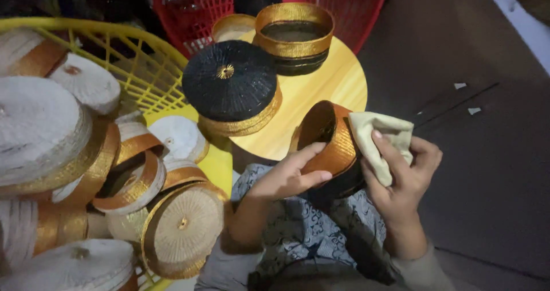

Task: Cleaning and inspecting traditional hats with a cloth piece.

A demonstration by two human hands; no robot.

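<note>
My left hand (289,175) grips a round cap with a gold woven band (331,139), tilted on its side above my lap, thumb along its rim. My right hand (401,173) holds a folded pale cloth (381,139) pressed against the cap's right side. Just beyond lies a small round wooden table (338,85). On it sit a stack of caps topped by a black one (230,80) and another stack with a gold-banded cap turned open side up (295,30).
A yellow plastic basket (134,59) at my left holds several white and cream caps with gold bands (183,225). A red plastic basket (344,2) stands behind the table with caps inside. Dark floor (475,153) lies to the right.
</note>
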